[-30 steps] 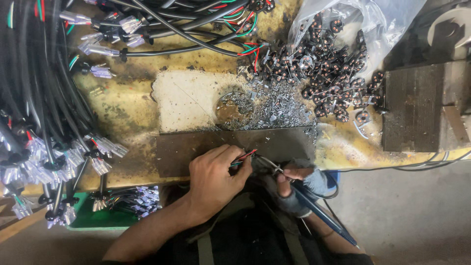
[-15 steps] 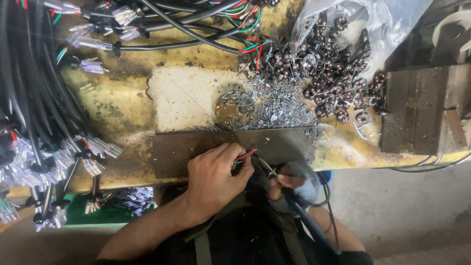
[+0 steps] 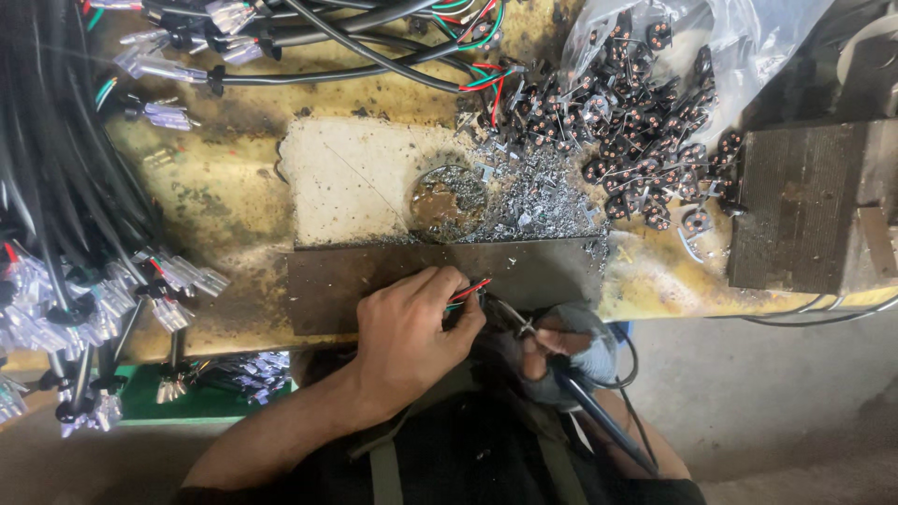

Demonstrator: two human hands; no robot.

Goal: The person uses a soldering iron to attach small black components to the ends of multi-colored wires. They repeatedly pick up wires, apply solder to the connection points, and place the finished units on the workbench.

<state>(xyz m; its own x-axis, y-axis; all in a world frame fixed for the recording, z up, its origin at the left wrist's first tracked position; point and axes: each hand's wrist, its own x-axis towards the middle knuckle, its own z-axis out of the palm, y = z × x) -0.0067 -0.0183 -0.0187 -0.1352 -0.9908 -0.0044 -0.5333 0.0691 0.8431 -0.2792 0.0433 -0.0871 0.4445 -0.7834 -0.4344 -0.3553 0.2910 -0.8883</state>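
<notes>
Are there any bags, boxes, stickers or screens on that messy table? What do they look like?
Clear plastic bag: top right of the bench, crumpled and see-through, open, with small black connectors spilling out.
Small clear sleeves: on the black cable ends at left, shiny and see-through.
No labels, signs or screens show.

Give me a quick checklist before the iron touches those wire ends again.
1. Left hand pinching the red and green wire ends: ok.
2. Right hand, in a fingerless glove, gripping the soldering iron: ok.
3. Iron tip close to the wire ends: ok; actual contact: cannot tell.
4. Work held over the dark metal plate: ok.
5. Metal scraps lying apart from the work spot: ok, though a few bits sit on the plate.
6. Black connector pieces spilled from the plastic bag, away from the iron: ok.
</notes>
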